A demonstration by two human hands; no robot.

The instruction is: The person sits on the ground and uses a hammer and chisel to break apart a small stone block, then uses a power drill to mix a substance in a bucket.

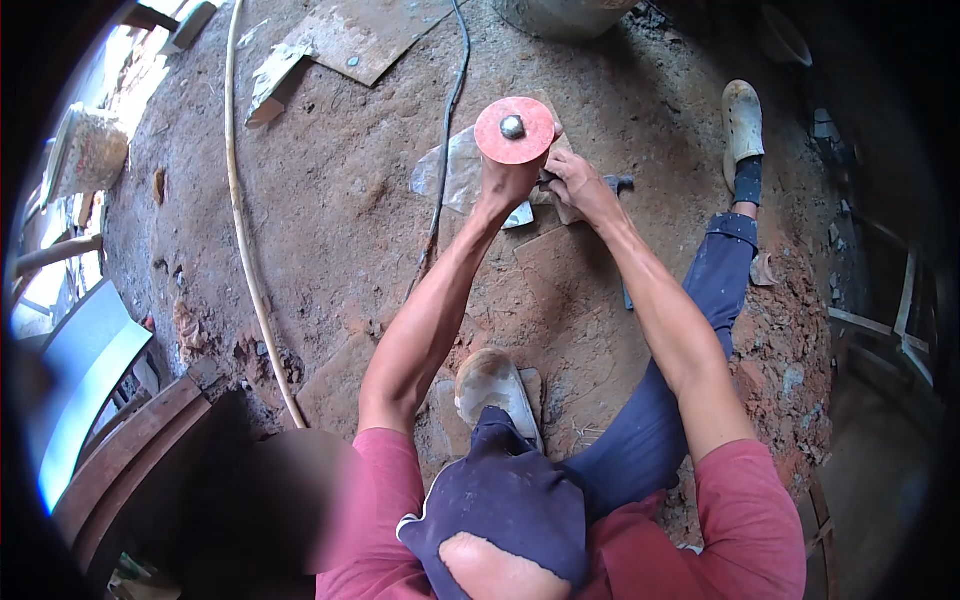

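My left hand (510,182) is wrapped round a chisel below its round red hand guard (492,128). The chisel stands upright toward me, with its metal striking head (512,127) in the middle of the guard; its lower end is hidden. Close beside it, my right hand (585,187) has curled fingers near a small dark piece, and I cannot make out what they hold. Under both hands lies a flat brownish slab (568,212) on the dirt, with a pale flat sheet (432,172) to the left. A hammer head (621,183) shows just right of my right hand.
A black cable (455,95) and a long pale pole or hose (239,190) run along the dirt floor to the left. A flat board (375,40) lies ahead, near a large bucket (565,15). Another bucket (95,155) stands far left. My shoes (490,385) rest on the ground.
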